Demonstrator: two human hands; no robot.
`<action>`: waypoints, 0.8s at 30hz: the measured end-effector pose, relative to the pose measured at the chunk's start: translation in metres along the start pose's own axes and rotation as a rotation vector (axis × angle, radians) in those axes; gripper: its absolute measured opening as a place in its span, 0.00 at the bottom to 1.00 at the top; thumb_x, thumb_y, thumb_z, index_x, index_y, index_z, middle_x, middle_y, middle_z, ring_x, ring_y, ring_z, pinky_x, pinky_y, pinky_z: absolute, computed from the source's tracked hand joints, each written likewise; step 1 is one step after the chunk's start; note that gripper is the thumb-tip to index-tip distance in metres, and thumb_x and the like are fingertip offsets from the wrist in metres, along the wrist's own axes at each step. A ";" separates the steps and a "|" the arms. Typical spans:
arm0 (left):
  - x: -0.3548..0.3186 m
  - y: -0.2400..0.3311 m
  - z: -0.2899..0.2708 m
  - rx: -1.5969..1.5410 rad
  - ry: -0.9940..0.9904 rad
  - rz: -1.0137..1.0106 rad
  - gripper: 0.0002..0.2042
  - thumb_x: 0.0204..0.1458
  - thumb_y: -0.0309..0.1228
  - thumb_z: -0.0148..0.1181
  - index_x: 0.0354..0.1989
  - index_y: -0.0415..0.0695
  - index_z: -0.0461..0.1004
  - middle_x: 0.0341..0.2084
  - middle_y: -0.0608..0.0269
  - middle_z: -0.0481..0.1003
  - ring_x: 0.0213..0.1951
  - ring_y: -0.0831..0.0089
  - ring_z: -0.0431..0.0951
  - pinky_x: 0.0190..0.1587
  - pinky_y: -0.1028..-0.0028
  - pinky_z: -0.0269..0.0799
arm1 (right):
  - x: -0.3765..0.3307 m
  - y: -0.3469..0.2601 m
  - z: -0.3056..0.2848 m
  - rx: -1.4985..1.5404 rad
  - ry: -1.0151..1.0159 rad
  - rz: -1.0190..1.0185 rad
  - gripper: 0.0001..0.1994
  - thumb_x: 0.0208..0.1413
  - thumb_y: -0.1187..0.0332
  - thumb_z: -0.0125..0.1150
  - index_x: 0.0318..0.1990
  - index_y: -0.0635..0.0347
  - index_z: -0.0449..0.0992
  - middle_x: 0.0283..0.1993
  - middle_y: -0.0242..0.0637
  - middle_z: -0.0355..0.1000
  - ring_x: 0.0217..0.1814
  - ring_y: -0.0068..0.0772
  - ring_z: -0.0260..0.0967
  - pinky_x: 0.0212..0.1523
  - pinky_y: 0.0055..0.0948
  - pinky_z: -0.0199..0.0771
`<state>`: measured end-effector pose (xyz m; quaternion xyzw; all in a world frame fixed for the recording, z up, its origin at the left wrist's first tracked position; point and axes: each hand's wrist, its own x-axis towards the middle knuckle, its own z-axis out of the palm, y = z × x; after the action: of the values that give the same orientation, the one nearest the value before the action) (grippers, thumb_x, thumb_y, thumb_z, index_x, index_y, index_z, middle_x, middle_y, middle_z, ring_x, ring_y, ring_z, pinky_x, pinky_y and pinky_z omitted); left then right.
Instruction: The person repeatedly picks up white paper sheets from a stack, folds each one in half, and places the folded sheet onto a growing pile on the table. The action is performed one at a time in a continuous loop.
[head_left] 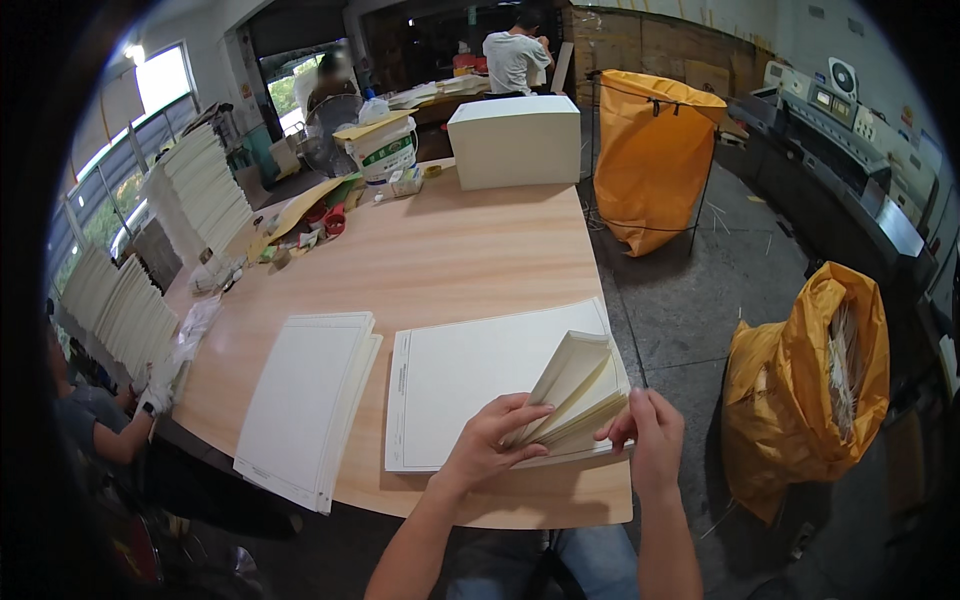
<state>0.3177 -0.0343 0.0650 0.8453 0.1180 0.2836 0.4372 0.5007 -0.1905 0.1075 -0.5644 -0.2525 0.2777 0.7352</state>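
Note:
My left hand (488, 438) is closed round the near end of a sheaf of paper sheets (572, 375), thumb on one side and fingers on the other. The sheaf is bent up and its free edges fan apart toward the right. At those edges is my right hand (655, 432), fingers curled and pressed together; whatever they pinch is too small to make out. Beneath both hands lies a stack of large white sheets (465, 375) with thin printed borders. To its left rests another stack of bordered sheets (300, 395), slightly slanted, its right edges uneven.
On the wooden table (450, 250) stand a white block of paper (515, 150) and a white bucket (385, 150). Orange sacks (650, 160) stand at the right, one holding paper strips. Tall paper piles (200, 185) and a gloved co-worker's hand (160, 385) are at the left.

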 end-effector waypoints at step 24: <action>-0.148 0.020 -0.042 1.016 0.486 -0.105 0.16 0.35 0.17 0.63 0.35 0.48 0.82 0.48 0.53 0.79 0.62 0.42 0.75 0.68 0.42 0.68 | -0.037 0.075 -0.023 -1.167 -0.379 -0.500 0.18 0.49 0.55 0.73 0.44 0.54 0.86 0.49 0.45 0.80 0.60 0.50 0.72 0.71 0.56 0.58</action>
<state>0.1720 -0.0846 0.0444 0.8530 0.3788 0.3555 -0.0506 0.4805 -0.2166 0.0267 -0.7359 -0.6099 0.0111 0.2940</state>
